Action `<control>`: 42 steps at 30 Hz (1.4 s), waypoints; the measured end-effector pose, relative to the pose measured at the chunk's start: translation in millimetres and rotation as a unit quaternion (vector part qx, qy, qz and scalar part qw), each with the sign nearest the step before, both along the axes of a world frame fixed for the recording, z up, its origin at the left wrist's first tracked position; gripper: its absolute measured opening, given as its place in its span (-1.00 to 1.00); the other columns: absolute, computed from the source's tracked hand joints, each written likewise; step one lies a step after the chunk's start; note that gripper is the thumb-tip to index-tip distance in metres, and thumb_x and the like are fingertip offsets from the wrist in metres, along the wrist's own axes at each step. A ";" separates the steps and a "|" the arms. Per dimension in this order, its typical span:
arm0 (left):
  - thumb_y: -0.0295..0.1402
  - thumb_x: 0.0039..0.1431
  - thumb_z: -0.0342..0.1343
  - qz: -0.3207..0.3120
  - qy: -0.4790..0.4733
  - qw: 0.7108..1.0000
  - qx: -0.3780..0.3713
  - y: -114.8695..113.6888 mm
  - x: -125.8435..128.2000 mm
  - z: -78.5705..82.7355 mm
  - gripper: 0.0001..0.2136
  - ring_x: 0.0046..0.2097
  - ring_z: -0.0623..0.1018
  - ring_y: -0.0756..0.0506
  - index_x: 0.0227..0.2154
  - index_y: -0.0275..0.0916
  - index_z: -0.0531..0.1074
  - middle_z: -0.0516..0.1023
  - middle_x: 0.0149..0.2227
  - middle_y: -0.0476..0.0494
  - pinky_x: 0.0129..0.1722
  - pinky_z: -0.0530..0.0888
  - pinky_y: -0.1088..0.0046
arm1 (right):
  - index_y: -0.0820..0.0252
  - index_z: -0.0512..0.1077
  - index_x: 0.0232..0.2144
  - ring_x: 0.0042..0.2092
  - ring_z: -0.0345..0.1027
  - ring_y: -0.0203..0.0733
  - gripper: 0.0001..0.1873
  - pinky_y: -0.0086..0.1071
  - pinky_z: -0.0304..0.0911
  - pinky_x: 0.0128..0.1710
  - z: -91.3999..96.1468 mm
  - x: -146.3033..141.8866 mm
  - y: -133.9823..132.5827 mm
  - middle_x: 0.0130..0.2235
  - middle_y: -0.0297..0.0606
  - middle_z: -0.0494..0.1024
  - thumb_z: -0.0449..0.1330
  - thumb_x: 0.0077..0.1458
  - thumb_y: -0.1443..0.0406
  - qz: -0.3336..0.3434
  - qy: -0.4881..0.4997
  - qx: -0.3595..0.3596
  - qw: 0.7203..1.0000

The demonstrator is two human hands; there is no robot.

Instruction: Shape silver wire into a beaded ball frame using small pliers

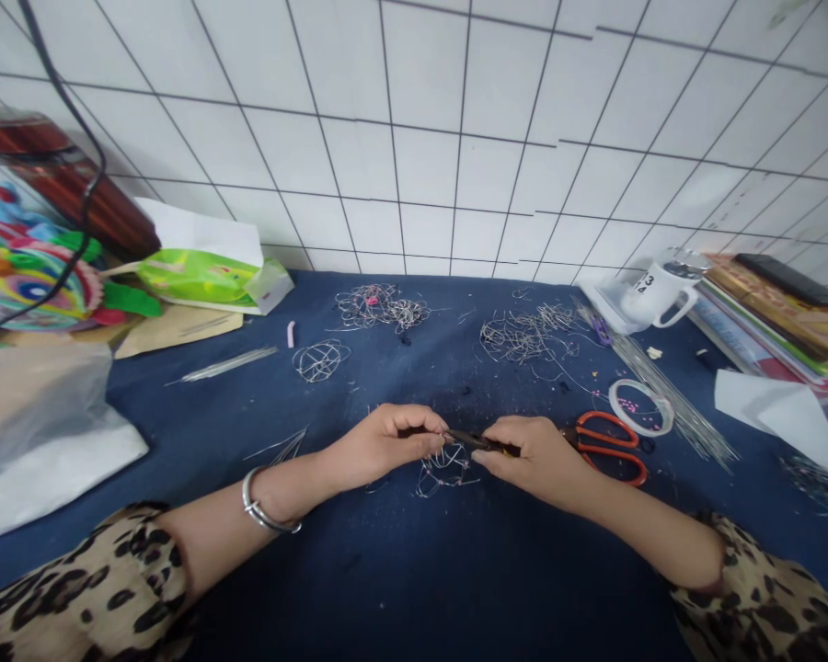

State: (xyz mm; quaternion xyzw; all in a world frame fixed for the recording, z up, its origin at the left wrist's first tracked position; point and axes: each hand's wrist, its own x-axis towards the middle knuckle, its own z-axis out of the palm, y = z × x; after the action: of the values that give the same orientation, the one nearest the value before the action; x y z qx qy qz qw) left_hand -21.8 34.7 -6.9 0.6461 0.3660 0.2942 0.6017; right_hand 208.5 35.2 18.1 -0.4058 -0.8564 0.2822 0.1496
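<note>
Near the middle of the dark blue cloth, my left hand [400,441] pinches a small openwork piece of bent silver wire [445,473] with tiny pink beads on it. Its thumb and index finger close on the upper edge of the piece. My right hand [534,455] is wrapped round a pair of dark-jawed pliers [473,439]. The jaws point left and meet the wire at my left fingertips; most of the handles are hidden in my palm. Just right of that hand lie scissors [611,446] with orange-red handles.
Tangled wire heaps [528,333] lie toward the wall, with a round wire frame [321,360] to their left. At right are a clear ring-shaped dish [640,407] with pink beads, straight wires [676,400], a white mug [662,290] and stacked books [779,322]. A plastic bag [48,432] lies left.
</note>
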 end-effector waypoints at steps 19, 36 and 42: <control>-0.34 0.11 0.08 0.007 0.018 1.000 0.025 -0.1 -0.3 -0.2 -0.85 -0.42 0.36 0.04 -0.37 -0.34 0.44 0.42 -0.44 -0.06 -0.40 0.33 0.52 | 0.23 0.41 -0.41 -0.33 0.24 -0.29 -0.85 -0.42 0.13 -0.30 -4.6 5.6 3.3 -0.41 -0.28 0.39 0.09 0.08 0.27 -0.014 -0.057 0.155 0.986; -0.45 0.08 0.02 0.054 0.111 0.984 0.127 -6.7 6.6 5.5 -0.89 -0.48 0.34 0.05 -0.46 -0.35 0.43 0.39 -0.50 -0.04 -0.48 0.30 0.56 | 0.20 0.35 -0.43 -0.33 0.15 -0.17 -0.85 -0.29 0.01 -0.31 7.7 -4.0 -15.6 -0.42 -0.23 0.34 0.03 0.11 0.27 -0.006 -0.195 0.277 0.941; -0.47 0.06 0.02 0.091 0.130 0.976 0.149 -8.7 9.0 1.4 -0.89 -0.48 0.35 0.04 -0.48 -0.33 0.44 0.41 -0.53 -0.03 -0.49 0.30 0.57 | 0.21 0.34 -0.48 -0.38 0.15 -0.19 -0.84 -0.31 -0.04 -0.37 9.9 -6.9 -18.9 -0.46 -0.23 0.33 0.02 0.10 0.30 -0.020 -0.205 0.323 0.924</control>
State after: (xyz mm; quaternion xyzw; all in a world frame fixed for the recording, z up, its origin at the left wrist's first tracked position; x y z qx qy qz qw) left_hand -12.8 26.1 -5.5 0.7249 0.4506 0.3124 0.4169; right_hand 201.7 16.3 28.1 -0.4013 -0.9048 -0.1020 0.0996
